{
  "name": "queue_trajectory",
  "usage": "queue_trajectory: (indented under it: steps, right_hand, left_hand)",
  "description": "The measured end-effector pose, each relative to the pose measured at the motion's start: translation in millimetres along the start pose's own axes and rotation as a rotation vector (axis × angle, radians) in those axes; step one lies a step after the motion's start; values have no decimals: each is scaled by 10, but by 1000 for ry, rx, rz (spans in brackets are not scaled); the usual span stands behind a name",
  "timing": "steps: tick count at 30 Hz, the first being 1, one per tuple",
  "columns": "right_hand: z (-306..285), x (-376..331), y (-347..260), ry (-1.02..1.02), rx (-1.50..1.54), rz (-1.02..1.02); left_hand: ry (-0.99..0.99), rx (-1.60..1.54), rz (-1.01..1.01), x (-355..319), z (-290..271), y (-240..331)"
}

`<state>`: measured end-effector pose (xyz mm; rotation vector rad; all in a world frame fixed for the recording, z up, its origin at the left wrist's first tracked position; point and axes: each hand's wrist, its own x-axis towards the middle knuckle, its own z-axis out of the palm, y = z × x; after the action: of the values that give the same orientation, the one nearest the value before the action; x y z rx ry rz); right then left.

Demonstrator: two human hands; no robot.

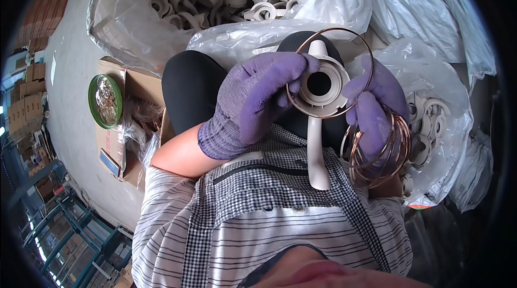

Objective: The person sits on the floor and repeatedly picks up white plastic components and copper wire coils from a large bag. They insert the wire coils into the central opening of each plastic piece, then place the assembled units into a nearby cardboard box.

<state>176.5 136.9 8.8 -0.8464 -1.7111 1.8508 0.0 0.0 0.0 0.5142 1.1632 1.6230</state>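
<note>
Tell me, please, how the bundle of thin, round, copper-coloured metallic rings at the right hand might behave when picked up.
The rings at the purple-gloved right hand are probably fairly springy, since they show rounded outlines. They may slide apart or tangle, as they overlap at different angles. Each is likely light, being so thin.

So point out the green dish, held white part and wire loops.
Green dish (92, 103), head view: left rim.
Held white part (320, 102), head view: face below hole.
Wire loops (402, 150), head view: right edge.
</note>
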Motion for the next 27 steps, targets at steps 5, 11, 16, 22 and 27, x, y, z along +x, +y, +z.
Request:
queue_trajectory:
  steps: [5, 11, 16, 22, 27]
  right_hand:
    - [57, 7, -105, 58, -23, 83]
    - [-118, 20, -31, -64, 186, 87]
    - [-262, 57, 56, -239, 277, -1]
    - [-149, 27, -14, -106, 343, 68]
    - [-111, 57, 23, -220, -174, -127]
  left_hand:
    - [-50, -89, -125, -24, 15, 128]
    - [-15, 2, 52, -6, -28, -22]
    - [21, 102, 26, 26, 38, 25]
    - [-38, 46, 1, 12, 82, 47]
    - [-282, -40, 16, 10, 129, -5]
